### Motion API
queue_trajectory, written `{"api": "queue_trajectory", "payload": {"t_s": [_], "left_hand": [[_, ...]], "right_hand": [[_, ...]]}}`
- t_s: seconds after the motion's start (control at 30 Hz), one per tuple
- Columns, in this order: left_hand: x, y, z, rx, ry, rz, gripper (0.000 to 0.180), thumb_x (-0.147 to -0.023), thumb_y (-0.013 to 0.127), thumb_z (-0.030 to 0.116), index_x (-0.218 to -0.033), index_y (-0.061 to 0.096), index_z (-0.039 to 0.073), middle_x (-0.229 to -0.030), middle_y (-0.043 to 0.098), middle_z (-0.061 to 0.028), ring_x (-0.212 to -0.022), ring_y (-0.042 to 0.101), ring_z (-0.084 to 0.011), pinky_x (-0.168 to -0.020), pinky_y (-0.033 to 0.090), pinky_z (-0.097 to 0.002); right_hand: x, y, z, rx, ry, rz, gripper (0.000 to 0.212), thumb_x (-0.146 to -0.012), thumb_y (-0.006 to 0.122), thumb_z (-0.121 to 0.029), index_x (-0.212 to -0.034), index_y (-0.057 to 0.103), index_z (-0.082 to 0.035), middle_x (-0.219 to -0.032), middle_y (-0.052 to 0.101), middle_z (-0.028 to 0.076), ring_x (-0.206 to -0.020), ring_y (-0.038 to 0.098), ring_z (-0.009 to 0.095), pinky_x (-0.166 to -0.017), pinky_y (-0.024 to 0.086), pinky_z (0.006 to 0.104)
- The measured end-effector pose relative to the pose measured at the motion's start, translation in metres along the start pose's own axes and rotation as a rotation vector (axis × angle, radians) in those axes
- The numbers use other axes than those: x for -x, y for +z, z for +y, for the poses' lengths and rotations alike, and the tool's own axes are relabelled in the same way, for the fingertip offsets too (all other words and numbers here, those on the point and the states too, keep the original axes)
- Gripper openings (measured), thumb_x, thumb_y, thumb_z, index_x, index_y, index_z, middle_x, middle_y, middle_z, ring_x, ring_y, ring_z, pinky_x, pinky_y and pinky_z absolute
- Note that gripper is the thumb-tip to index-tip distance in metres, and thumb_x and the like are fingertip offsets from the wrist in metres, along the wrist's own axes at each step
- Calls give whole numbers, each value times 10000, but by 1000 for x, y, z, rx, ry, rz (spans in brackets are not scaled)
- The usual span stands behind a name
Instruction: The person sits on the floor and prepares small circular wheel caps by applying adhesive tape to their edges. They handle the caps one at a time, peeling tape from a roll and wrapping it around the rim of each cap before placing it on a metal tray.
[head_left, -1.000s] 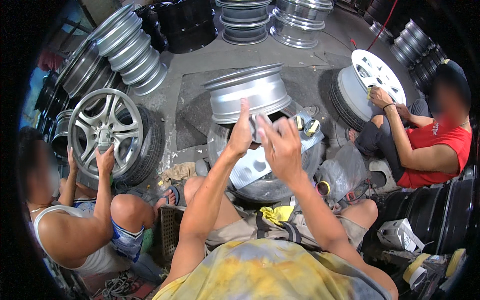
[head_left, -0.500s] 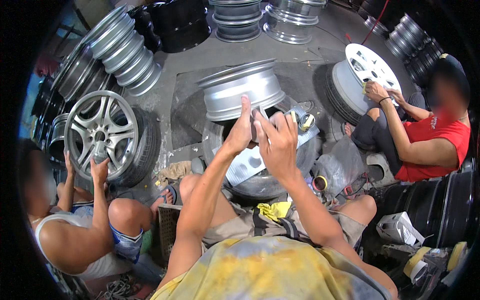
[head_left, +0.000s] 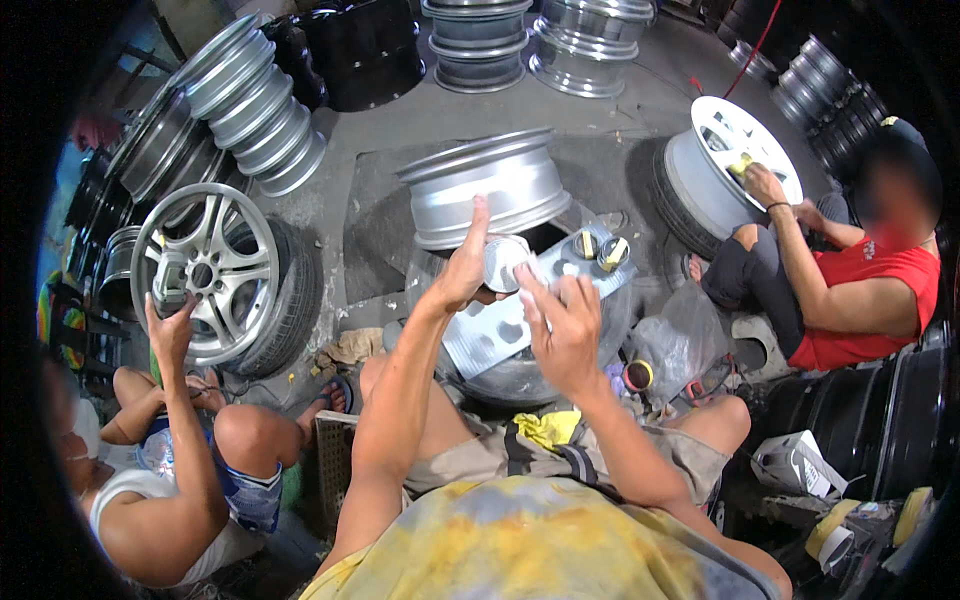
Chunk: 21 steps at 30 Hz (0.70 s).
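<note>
A round pale disc [head_left: 503, 263], of a kind I cannot make out, is gripped at its left edge by my left hand [head_left: 463, 268], thumb pointing up. My right hand [head_left: 570, 335] is at the disc's right side, index finger against it, the other fingers bent and apart; its fingertips are slightly blurred. Just beyond both hands a silver wheel rim [head_left: 490, 195] rests tilted on a tyre [head_left: 600, 335]. Across the tyre lies a silvery sheet [head_left: 465, 350] with dark round spots, and two small yellow-and-black round items [head_left: 613, 253] sit at its right end.
At left, a person handles a grey pad [head_left: 172, 278] against a spoked wheel [head_left: 240, 258]. Another in red rubs a white wheel [head_left: 715, 130] at right. Stacked rims [head_left: 250, 110] stand behind. A clear plastic bag [head_left: 685, 330] lies right of the tyre, a yellow cloth [head_left: 545, 428] on my lap.
The disc has turned from edge-on to show its pale face. My right hand has moved slightly down and right. The left person's pad hand moved up; the right person's hand shifted over the white wheel.
</note>
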<state>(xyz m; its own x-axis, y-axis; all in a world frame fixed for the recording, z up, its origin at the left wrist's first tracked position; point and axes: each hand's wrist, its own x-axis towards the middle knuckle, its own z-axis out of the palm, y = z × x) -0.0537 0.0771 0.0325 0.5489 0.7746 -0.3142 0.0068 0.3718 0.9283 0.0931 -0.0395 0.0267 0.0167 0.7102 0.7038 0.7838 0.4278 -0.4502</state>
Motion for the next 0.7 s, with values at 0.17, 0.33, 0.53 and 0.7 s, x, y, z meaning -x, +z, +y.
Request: {"api": "queue_trajectory", "payload": {"t_s": [0.17, 0.33, 0.53, 0.7], "left_hand": [[-1, 9, -4, -33, -25, 92, 981, -891, 188, 925, -936, 700, 90, -644, 614, -6, -466, 522, -89, -356, 369, -227], [11, 11, 11, -19, -7, -30, 980, -938, 209, 877, -793, 706, 45, -575, 586, -7, -386, 493, -92, -306, 347, -235], [5, 9, 2, 11, 20, -15, 970, -924, 218, 893, -857, 711, 59, -627, 623, 3, -429, 531, -78, -321, 356, -221], [17, 42, 19, -5, -23, 119, 950, -937, 188, 879, -840, 697, 83, -627, 600, -1, -444, 523, -74, -330, 340, -198]], "right_hand": [[-18, -1, 5, -45, -23, 23, 347, -919, 710, -115, -1259, 732, -50, -808, 489, 83, -755, 472, 264, -691, 382, 414], [-4, -6, 0, -9, 36, 32, 335, -938, 693, -120, -1266, 733, -61, -789, 470, 80, -748, 478, 262, -692, 394, 413], [-2, -2, -3, -67, 19, 99, 303, -939, 688, -86, -1233, 736, -31, -1181, 604, 188, -985, 606, 331, -877, 495, 421], [-18, 2, 9, -52, 39, 101, 273, -931, 684, -68, -1191, 742, -6, -1219, 658, 169, -1088, 633, 340, -928, 513, 439]]}}
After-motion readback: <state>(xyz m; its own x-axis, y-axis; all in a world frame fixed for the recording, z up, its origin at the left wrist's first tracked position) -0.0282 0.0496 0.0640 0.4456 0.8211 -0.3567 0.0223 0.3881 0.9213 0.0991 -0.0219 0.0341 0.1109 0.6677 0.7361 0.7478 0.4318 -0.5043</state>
